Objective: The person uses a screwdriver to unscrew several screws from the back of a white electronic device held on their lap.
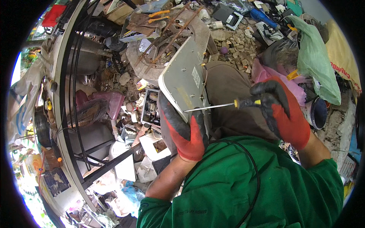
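While my right hand (287,116) curls its gloved fingers closed around the handle of a screwdriver (245,103), my left hand (188,136) clasps the lower corner of a flat grey panel (186,81) between spread thumb and fingers. The tool's tip is at that corner. The panel tilts before my legs; beyond it lie rubble (237,47) and an orange-handled tool (159,13).

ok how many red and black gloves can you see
2: one on the left hand, holding the grey panel's edge; one on the right hand, holding a screwdriver. Others may be hidden.
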A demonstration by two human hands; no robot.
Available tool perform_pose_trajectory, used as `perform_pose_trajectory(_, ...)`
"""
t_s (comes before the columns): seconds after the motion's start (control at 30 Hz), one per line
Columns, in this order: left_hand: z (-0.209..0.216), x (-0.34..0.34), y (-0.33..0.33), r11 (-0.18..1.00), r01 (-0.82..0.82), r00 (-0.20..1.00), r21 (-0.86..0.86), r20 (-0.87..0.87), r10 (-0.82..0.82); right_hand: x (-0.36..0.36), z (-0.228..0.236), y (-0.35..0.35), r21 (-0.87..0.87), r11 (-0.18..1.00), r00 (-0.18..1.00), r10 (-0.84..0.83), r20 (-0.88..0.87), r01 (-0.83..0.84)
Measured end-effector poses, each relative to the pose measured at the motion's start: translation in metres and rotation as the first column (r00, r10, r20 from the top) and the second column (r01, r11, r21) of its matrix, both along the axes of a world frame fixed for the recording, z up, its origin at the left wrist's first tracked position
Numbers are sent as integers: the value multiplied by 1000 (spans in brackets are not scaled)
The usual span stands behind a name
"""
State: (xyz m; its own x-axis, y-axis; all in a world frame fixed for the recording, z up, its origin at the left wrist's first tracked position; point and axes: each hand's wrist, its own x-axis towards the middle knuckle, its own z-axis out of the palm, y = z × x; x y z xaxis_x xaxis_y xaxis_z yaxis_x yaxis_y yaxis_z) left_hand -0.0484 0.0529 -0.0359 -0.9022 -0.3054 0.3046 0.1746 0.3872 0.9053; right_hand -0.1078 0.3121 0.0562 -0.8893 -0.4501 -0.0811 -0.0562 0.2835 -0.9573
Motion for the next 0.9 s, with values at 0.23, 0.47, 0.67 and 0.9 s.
perform_pose_trajectory(0.23, -10, 9, -6, 998, -46, 999, 31, 16, 46, 16, -14, -8, -53, 997, 965, 41, -261, -56)
perform_pose_trajectory(0.47, 2, 1, -5, 999, -11, 1000, 48, 11, 11, 14, -23, -9, -132, 991, 983, 13, -185, -38)
perform_pose_trajectory(0.67, 0, 5, -3, 999, -45, 998, -19, 48, 46, 0, -8, 1, -55, 995, 996, 88, 33, -86)
perform_pose_trajectory(0.9, 8, -4, -3, 1000, 1, 1000, -17, -23, -2, -19, -39, 5, -54, 956, 845, 226, -485, -287)
